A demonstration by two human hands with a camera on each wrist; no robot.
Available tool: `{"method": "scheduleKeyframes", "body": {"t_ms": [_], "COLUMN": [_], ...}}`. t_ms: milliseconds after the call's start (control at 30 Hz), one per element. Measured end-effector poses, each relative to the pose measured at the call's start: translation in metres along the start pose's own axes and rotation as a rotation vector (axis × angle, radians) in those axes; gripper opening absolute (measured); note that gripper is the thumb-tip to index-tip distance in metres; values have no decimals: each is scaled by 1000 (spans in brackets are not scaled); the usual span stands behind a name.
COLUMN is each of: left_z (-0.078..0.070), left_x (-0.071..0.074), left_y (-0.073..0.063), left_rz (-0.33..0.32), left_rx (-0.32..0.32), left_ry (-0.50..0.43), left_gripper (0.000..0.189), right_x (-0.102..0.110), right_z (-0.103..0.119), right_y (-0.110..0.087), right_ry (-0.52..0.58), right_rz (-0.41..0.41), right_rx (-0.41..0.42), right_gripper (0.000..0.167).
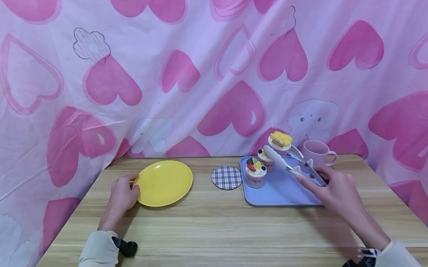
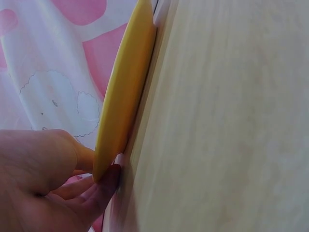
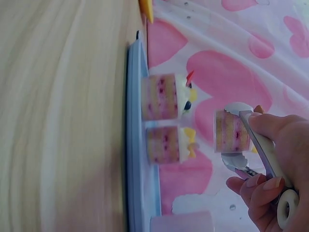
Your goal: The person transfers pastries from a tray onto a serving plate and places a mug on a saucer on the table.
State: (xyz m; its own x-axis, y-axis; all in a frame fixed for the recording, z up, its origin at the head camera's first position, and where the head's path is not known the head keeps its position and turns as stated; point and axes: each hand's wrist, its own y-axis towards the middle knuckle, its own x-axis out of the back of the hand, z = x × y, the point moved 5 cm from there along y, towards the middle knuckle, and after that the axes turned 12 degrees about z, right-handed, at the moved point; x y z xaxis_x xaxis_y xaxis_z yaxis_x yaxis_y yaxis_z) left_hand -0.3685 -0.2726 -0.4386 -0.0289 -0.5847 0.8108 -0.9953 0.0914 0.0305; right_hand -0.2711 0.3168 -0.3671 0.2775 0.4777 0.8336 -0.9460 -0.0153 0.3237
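My left hand [image 1: 120,196] pinches the near-left rim of a round yellow plate [image 1: 165,182], thumb above and fingers beneath it; the left wrist view shows the plate [image 2: 123,92] from its edge, low over the table. In my right hand [image 1: 339,191] is a pair of tongs [image 1: 277,157]. Their tips clasp the sides of a small layered cake cup [image 3: 227,131] with a yellow topping, held up off the blue tray [image 1: 279,195]. On the tray stand two more cake cups, one with red fruit [image 1: 256,176], the other with yellow pieces [image 3: 164,145].
A pink mug [image 1: 316,154] stands at the tray's back right corner. Between plate and tray lies a round checked coaster [image 1: 226,178]. A heart-patterned pink cloth [image 1: 204,62] hangs behind the wooden table [image 1: 196,244].
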Motion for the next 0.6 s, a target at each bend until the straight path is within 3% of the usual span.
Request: {"method": "scheduleKeyframes", "body": {"t_ms": [600], "left_z": [0], "left_x": [-1], "left_y": [-3], "left_rz": [-8], "left_rx": [2], "left_ry": [-21], "left_gripper": [51], "right_x": [-19], "right_z": [42], "right_y": [12], "right_ry": [122], "right_rz": [85], "right_rx": [-4], "right_gripper": [75]}}
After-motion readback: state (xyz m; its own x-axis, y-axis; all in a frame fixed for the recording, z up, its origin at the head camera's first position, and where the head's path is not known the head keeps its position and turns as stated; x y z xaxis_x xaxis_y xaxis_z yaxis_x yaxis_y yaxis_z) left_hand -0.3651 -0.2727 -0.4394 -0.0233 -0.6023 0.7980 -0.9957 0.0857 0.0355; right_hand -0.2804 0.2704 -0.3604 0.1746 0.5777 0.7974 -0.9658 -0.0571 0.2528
